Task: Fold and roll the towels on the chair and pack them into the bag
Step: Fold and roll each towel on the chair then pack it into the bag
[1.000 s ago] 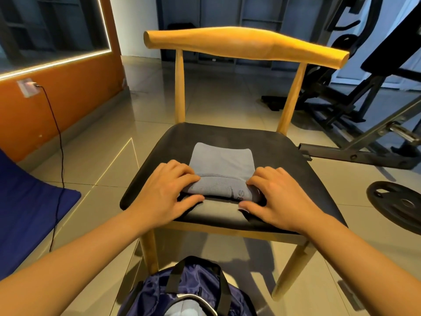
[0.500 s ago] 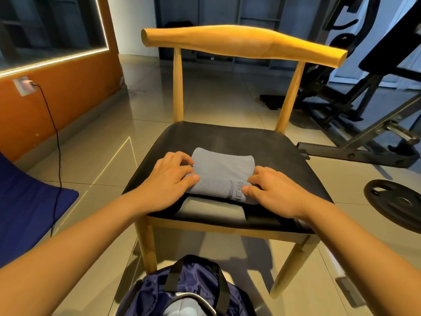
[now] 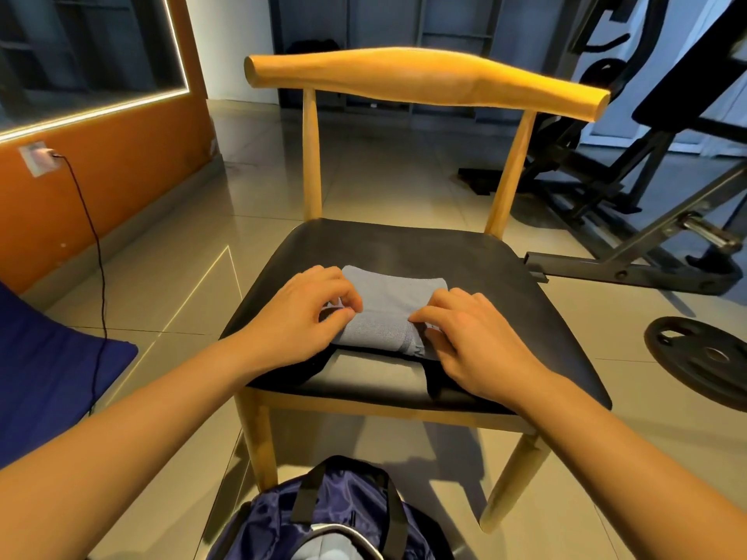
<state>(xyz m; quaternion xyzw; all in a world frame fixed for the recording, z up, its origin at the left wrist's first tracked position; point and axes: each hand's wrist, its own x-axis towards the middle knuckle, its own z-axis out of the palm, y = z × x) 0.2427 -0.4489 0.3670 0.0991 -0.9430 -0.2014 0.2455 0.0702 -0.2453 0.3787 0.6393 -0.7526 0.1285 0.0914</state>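
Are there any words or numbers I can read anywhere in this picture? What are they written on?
No text here can be read in full.
towel: pale letters on its woven band beside the right hand, partly hidden and too blurred to read.
weight plate: raised marks, too small to read.
bag: no writing shows.
chair: no writing shows.

orange wall (image 3: 133, 163), tiled floor (image 3: 388, 183) (glossy)
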